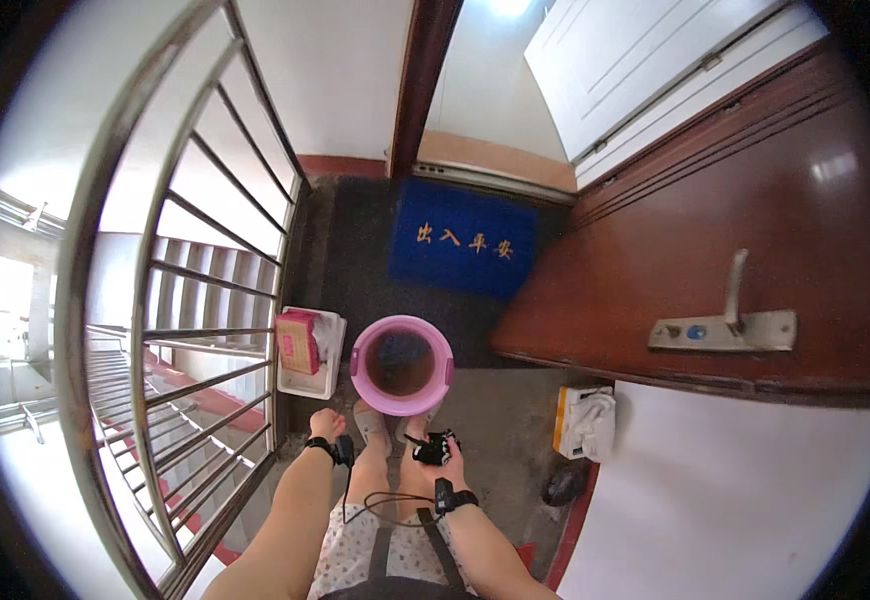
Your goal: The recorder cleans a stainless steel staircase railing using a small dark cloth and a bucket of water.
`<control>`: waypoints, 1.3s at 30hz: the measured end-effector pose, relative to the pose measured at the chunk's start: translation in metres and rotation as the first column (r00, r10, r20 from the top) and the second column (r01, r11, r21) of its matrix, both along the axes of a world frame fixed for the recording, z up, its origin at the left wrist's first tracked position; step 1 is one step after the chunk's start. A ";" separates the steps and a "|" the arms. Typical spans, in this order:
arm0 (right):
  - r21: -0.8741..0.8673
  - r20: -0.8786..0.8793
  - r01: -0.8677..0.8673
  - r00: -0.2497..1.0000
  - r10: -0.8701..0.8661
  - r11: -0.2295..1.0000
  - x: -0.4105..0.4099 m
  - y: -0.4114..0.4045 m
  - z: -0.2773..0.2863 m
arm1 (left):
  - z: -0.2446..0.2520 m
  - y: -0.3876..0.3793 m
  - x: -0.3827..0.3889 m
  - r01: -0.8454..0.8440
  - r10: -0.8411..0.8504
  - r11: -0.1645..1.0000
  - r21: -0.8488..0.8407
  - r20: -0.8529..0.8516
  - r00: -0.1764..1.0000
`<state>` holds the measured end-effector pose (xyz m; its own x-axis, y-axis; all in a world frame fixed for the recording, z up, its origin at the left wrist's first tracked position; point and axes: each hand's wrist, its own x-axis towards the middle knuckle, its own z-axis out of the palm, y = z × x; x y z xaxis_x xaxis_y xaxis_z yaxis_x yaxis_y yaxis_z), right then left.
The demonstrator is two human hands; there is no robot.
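A pink plastic bucket (403, 407) with two side handles stands on the floor just in front of my feet. Inside it is what looks like dark, murky liquid. Low at the bucket's near left, my left hand (327, 425) hangs with its fingers curled and no object visible in it. My right hand (450, 463) is closed around a small black object (435, 448) with a short stick-like part; its exact kind is unclear. Both wrists wear black strapped devices, and a dark cable (397, 496) runs between them across my lap.
A metal stair railing (151, 262) runs along the left, with steps below. Beside it sits a white tray (307, 388) holding a cardboard box (296, 343). Ahead lies a blue doormat (465, 259) bearing writing. A brown door (630, 292) stands open at right, near a white-and-yellow box (571, 435).
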<state>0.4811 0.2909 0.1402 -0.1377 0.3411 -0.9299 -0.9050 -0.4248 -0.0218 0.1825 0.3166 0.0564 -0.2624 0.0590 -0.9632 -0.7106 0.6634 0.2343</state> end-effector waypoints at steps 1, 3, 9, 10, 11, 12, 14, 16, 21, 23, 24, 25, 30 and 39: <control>-0.041 -0.019 0.054 0.998 -0.055 0.998 -0.002 -0.002 -0.001 | -0.023 -0.003 -0.003 0.009 -0.009 1.000 -0.018 0.004 1.000; -0.086 -0.063 0.103 0.992 -0.109 0.991 -0.002 -0.002 0.002 | -0.074 -0.010 -0.013 0.069 -0.100 0.982 0.175 0.173 0.980; -0.064 -0.229 0.268 0.933 -0.276 0.961 0.006 0.014 0.003 | -0.195 -0.002 0.006 0.223 -0.219 0.973 -0.059 0.068 0.973; 0.001 -0.213 0.206 0.956 -0.201 0.978 0.010 0.010 -0.003 | -0.209 0.000 0.009 0.246 -0.242 0.965 -0.089 0.055 0.969; -0.017 -0.176 0.166 0.970 -0.167 0.986 0.013 0.006 -0.012 | -0.224 0.003 0.013 0.272 -0.268 0.955 -0.115 0.045 0.962; -0.027 -0.204 0.171 0.964 -0.173 0.985 0.017 0.007 -0.013 | -0.244 -0.001 0.016 0.290 -0.288 0.947 -0.136 0.039 0.957; -0.044 -0.217 0.182 0.958 -0.188 0.982 0.024 0.016 -0.014 | -0.271 0.002 0.024 0.320 -0.320 0.935 -0.155 0.020 0.947; 0.078 -0.331 0.210 0.928 -0.173 0.975 0.029 0.026 -0.019 | -0.256 0.041 0.050 0.389 -0.399 0.913 -0.124 -0.069 0.914; 0.033 -0.431 0.128 0.897 -0.101 0.991 0.031 0.045 -0.016 | -0.338 -0.023 0.045 0.340 -0.341 0.938 -0.058 -0.303 0.890; 0.059 -0.404 0.101 0.912 -0.069 0.993 0.028 0.049 -0.017 | -0.316 -0.003 0.048 0.298 -0.304 0.953 -0.063 -0.184 0.935; 0.076 -0.433 0.141 0.896 -0.095 0.987 0.026 0.049 -0.017 | -0.304 0.009 0.051 0.372 -0.379 0.925 -0.075 -0.156 0.912; 0.078 -0.442 0.140 0.892 -0.092 0.987 0.027 0.050 -0.017 | -0.296 0.015 0.053 0.369 -0.377 0.926 -0.075 -0.166 0.911; 0.031 -0.377 0.079 0.924 -0.061 0.996 0.040 0.046 -0.024 | -0.227 0.077 0.078 0.414 -0.414 0.910 0.041 0.186 0.891; -0.069 -0.441 0.031 0.896 -0.058 0.997 0.039 0.066 -0.018 | -0.155 0.151 0.092 0.410 -0.429 0.894 0.179 0.088 0.899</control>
<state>0.5201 0.3574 0.1223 -0.5255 0.3029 -0.7950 -0.8333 -0.3719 0.4091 0.2745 0.4677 -0.0985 -0.0621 0.2859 -0.9562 -0.4032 0.8692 0.2861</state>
